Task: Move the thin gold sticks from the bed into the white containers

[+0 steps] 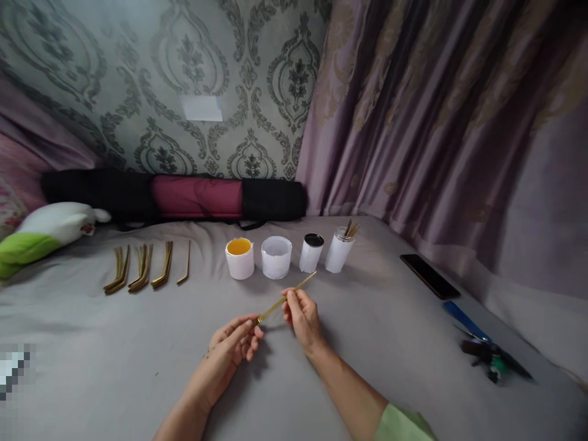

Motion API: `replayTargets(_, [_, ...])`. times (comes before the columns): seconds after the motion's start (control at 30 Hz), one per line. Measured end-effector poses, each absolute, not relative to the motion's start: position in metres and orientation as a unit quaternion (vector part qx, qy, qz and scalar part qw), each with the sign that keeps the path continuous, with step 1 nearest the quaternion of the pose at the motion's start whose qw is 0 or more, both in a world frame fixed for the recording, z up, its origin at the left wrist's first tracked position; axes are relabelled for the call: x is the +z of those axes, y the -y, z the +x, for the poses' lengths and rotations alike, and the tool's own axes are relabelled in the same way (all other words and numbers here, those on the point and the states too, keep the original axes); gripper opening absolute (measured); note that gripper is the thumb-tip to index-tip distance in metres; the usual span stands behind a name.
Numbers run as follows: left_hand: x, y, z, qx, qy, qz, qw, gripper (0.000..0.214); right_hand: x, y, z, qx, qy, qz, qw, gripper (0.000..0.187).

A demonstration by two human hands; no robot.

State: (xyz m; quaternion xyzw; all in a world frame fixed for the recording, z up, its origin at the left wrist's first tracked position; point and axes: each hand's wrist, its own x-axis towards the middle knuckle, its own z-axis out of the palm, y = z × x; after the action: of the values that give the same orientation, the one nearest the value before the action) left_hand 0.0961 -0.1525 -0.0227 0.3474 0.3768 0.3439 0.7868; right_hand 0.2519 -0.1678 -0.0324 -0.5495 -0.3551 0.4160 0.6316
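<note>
Both my hands grip one thin gold straw (285, 298) above the grey sheet. My left hand (234, 344) pinches its near end between thumb and fingers. My right hand (301, 313) pinches it near the middle, and the far end points up and right toward the cups. Behind the straw stands a row of white containers: one with yellow liquid (239, 258), an empty-looking clear one (276, 256), one with a black top (312, 252) and a jar holding sticks (340, 248).
Several bent gold straws (143, 267) lie in small groups at the left. A black and maroon roll bag (184, 196) lies along the wall. A phone (429, 276), a blue tool (465, 320) and a dark tool lie at the right. A green and white pillow (41, 236) sits far left.
</note>
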Motion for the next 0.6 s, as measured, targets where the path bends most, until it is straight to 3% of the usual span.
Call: replayTargets(0.6, [-0.025, 0.151, 0.093, 0.356, -0.367, 0.339, 0.790, 0.028, -0.035, 0.161, 0.272, 0.397, 0.253, -0.512, 0.718, 0.036])
